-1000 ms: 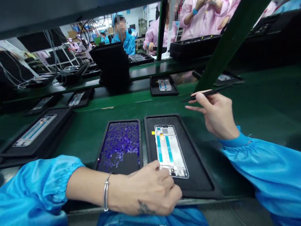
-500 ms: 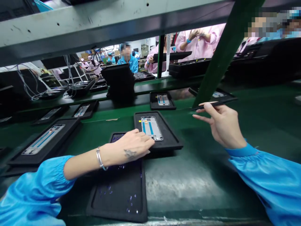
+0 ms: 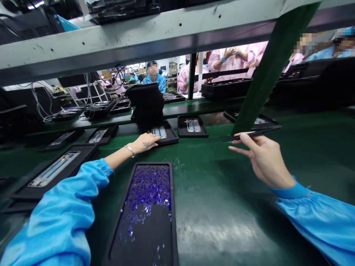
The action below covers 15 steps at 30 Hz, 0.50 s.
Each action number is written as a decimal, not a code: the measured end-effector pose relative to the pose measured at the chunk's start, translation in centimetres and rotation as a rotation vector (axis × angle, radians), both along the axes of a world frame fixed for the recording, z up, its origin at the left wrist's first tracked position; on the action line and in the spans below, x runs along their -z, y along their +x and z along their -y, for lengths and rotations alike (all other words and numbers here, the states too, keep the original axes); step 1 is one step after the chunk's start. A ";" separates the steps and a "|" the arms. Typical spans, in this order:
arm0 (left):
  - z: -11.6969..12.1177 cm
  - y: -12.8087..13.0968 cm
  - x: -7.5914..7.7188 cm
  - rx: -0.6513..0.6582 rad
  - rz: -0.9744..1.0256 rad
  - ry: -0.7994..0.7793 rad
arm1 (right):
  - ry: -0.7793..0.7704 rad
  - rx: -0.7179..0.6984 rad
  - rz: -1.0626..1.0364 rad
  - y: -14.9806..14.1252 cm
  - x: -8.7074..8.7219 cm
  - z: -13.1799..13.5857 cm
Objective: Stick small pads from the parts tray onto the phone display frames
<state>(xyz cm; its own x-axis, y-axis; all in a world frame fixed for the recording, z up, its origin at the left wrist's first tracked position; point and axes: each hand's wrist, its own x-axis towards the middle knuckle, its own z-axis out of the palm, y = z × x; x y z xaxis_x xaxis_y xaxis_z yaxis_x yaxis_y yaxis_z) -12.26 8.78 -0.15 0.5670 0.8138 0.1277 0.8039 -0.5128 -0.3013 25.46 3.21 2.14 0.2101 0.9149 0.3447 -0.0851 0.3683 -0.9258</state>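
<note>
My left hand (image 3: 146,142) reaches far forward, its fingers closed at the near left edge of a black tray (image 3: 172,138). In that tray lies a silver phone frame (image 3: 160,132) with blue strips, partly covered by my fingers. My right hand (image 3: 263,157) is raised over the bench at the right, pinching black tweezers (image 3: 253,134) whose thin tip points left. Between my arms rests a long black tray (image 3: 174,221), scattered with many tiny clear-purple pieces (image 3: 151,184), densest in its far half.
Another tray with a phone frame (image 3: 48,171) sits at the left. More trays with frames line the back, including one frame (image 3: 193,125) just right of my left hand's tray. A green post (image 3: 266,77) and a grey overhead beam (image 3: 138,35) cross the view. Co-workers sit beyond.
My left hand and the tray with the phone frame have moved forward to the back row, uncovering the tray of tiny pieces. My right hand still holds the tweezers in about the same place.
</note>
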 end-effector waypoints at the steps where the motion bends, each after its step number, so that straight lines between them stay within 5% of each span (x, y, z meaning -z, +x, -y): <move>1: -1.2 -0.3 0.3 -0.015 -0.005 0.001 | -0.005 -0.003 0.003 0.0 0.0 0.0; 8: -5.9 -1.6 0.1 -0.028 -0.068 -0.020 | -0.040 -0.034 0.027 -0.6 -0.1 0.6; 15: -9.5 6.7 -0.7 0.126 -0.039 0.015 | -0.059 -0.055 0.074 -1.0 0.6 0.6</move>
<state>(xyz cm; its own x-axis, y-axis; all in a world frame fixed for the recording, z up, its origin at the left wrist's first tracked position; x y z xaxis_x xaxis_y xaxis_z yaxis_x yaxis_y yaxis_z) -5.53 18.29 0.50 0.6691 0.7342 0.1151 0.7211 -0.6039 -0.3395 24.50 2.60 1.51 0.1351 0.9435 0.3026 -0.0340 0.3097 -0.9502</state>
